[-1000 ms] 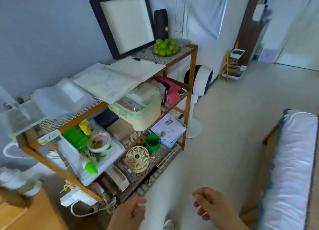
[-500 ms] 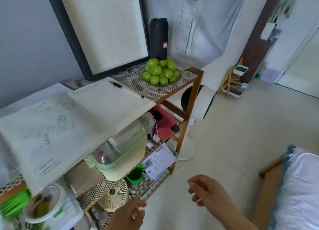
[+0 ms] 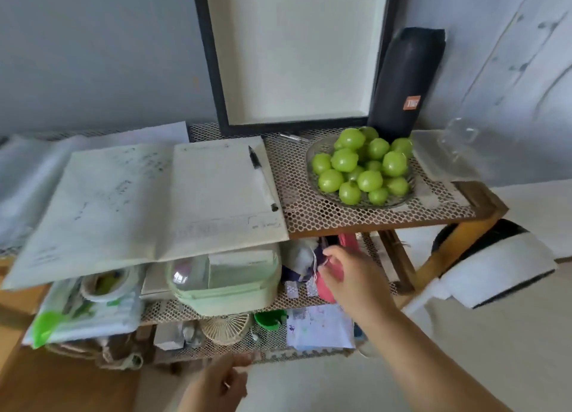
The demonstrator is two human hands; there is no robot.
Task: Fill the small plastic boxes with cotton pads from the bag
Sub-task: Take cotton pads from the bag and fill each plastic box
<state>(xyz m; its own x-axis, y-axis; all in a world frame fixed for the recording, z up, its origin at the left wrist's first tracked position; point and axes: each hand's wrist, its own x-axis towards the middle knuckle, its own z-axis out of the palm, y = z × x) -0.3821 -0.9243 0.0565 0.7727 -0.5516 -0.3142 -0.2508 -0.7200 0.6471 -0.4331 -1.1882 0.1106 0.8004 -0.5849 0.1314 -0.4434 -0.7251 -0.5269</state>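
Note:
On the middle shelf of the wooden rack (image 3: 396,222), a whitish bag with purple print and a drawstring (image 3: 301,258) sits between a pale green lidded box (image 3: 223,284) and a pink item (image 3: 348,243). My right hand (image 3: 349,275) reaches under the top shelf, and its fingertips are at the bag's string. Whether they pinch the string is unclear. My left hand (image 3: 216,387) hangs low in front of the bottom shelf with loose fingers and holds nothing. A clear plastic item (image 3: 458,139) lies at the far right of the top shelf.
The top shelf carries an open notebook (image 3: 148,201) with a pen (image 3: 261,176), a glass bowl of green fruit (image 3: 360,170), a black speaker (image 3: 405,83) and a framed board (image 3: 294,49). A white fan (image 3: 495,266) stands right of the rack. The bottom shelf is cluttered.
My view has moved closer to the rack and now faces it squarely. My right hand has gone forward and up from floor level to the bag on the middle shelf. The left hand stays low.

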